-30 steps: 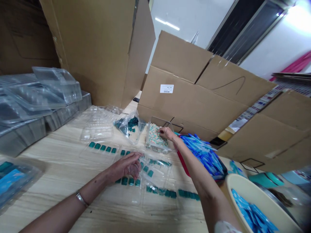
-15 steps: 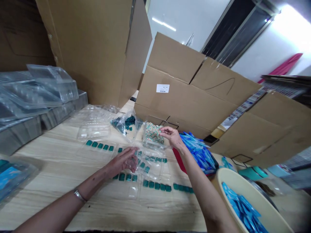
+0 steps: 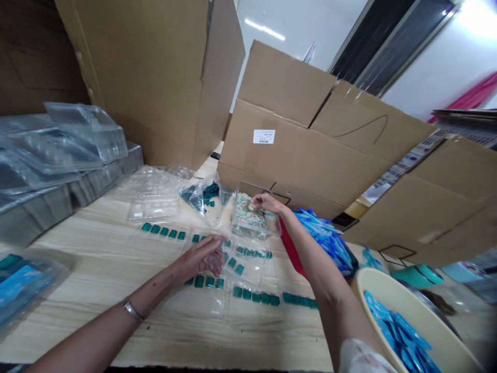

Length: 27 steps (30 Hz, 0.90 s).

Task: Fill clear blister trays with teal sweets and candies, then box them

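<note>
My left hand [image 3: 205,255] is closed at the edge of a clear plastic tray [image 3: 250,273], which lies tilted over other trays and has teal square pieces [image 3: 235,265] in it. Part of the grip is hidden behind my fingers. Further back, my right hand [image 3: 268,203] reaches over a clear plastic box [image 3: 248,231] full of small pale, green and orange pieces [image 3: 245,211]. Its fingertips are pinched together at the pile; what is between them is too small to tell. Rows of teal squares [image 3: 256,297] sit in clear trays around my left hand.
A bag of teal pieces [image 3: 209,194] stands behind the trays. Stacked clear packs [image 3: 73,140] are at the left. To the right are a box of blue packets [image 3: 328,238] and a cream tub [image 3: 363,282]. Cardboard boxes [image 3: 287,155] wall off the back.
My right hand has moved slightly left and down, closer to the small pieces in the box. My left hand stays at the tray. The view has shifted a little.
</note>
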Each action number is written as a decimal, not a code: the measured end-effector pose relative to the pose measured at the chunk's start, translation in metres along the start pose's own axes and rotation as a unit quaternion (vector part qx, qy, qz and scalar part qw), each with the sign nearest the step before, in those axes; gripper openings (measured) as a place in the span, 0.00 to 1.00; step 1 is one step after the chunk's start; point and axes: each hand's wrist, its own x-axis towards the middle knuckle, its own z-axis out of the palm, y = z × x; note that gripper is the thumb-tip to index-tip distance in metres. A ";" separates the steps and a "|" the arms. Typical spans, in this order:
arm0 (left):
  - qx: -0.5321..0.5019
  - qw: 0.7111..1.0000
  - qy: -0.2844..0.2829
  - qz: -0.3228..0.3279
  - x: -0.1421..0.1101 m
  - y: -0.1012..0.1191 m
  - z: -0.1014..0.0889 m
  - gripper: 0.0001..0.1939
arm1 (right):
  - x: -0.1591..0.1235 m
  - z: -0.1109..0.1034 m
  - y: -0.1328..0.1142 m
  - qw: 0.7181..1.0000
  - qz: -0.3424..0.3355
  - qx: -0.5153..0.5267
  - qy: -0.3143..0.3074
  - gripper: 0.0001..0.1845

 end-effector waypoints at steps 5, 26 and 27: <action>-0.006 1.000 -0.001 -0.005 0.001 0.000 0.000 0.20 | 0.028 0.001 0.006 0.995 -0.010 -0.059 -0.075 0.10; -0.008 1.000 -0.006 -0.015 0.003 -0.004 -0.004 0.21 | 0.025 0.019 0.003 0.997 0.058 -0.020 0.046 0.07; -0.007 1.000 -0.006 -0.013 0.003 -0.004 -0.004 0.21 | 0.024 0.024 0.006 0.996 0.067 -0.020 0.055 0.06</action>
